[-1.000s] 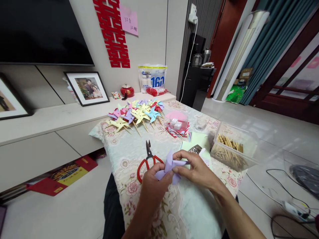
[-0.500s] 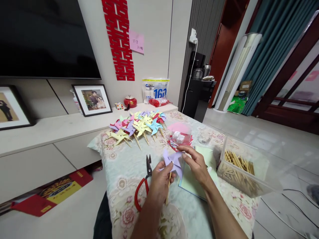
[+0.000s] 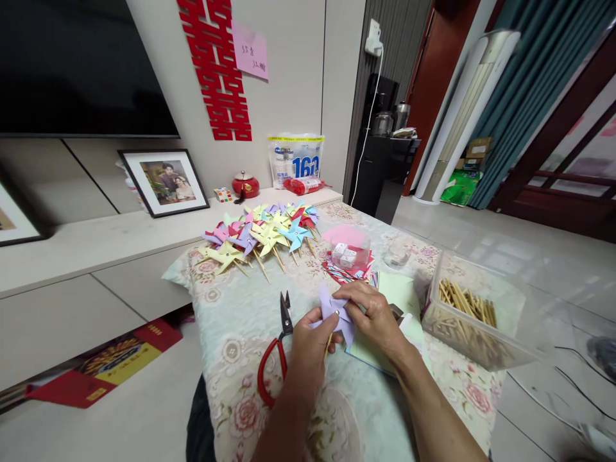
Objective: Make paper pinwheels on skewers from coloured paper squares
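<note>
A lilac paper pinwheel (image 3: 332,312) on a thin wooden stick is held upright over the floral tablecloth (image 3: 240,308). My left hand (image 3: 308,346) grips the stick just below the paper. My right hand (image 3: 373,314) pinches the pinwheel's right blade, fingers over its centre. Red-handled scissors (image 3: 275,356) lie shut on the cloth just left of my left hand. Pale green paper sheets (image 3: 392,292) lie under my right hand.
A pile of finished coloured pinwheels (image 3: 262,231) lies at the table's far end. A clear box of wooden sticks (image 3: 474,314) stands at the right. A small clear tub (image 3: 349,250) with white pieces sits on coloured paper squares. A low cabinet (image 3: 96,256) runs along the left.
The pinwheel went from lying flat between both hands to standing upright on its stick. My right hand's fingers have closed in over its centre. The camera view shifted slightly.
</note>
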Available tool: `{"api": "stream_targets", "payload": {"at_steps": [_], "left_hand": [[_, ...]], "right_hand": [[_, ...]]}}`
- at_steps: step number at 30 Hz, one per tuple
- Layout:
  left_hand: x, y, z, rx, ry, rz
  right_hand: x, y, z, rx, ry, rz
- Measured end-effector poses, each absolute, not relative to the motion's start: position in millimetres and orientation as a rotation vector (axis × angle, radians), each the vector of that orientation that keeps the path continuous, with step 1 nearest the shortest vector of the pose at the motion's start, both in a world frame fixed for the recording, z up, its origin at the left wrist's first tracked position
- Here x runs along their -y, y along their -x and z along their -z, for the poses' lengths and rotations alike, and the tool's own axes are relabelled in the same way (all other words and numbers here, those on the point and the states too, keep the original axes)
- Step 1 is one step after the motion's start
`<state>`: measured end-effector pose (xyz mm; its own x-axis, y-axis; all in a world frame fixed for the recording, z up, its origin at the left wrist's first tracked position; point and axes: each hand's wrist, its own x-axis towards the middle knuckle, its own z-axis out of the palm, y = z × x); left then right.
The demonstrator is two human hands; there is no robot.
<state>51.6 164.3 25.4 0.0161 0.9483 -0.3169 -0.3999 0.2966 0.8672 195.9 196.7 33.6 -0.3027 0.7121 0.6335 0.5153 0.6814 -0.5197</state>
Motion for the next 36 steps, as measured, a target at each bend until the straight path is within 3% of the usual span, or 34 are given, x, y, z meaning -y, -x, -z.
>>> {"api": "stream_targets", "payload": {"at_steps": [16,28,36], "left_hand": [[-164,-53,-16,-1.082,-0.656,-1.191],[-163,-55,-18,-1.090,-0.687,-1.214],[-167,-46,-21,-0.957,-0.454,-1.347]], "right_hand": [[-196,-194,-33,2.031,0.893,-0.327],[-193,-199,-39,2.000,0.957,-0.600],[-185,-189,-43,1.669,1.122,-0.409]]}}
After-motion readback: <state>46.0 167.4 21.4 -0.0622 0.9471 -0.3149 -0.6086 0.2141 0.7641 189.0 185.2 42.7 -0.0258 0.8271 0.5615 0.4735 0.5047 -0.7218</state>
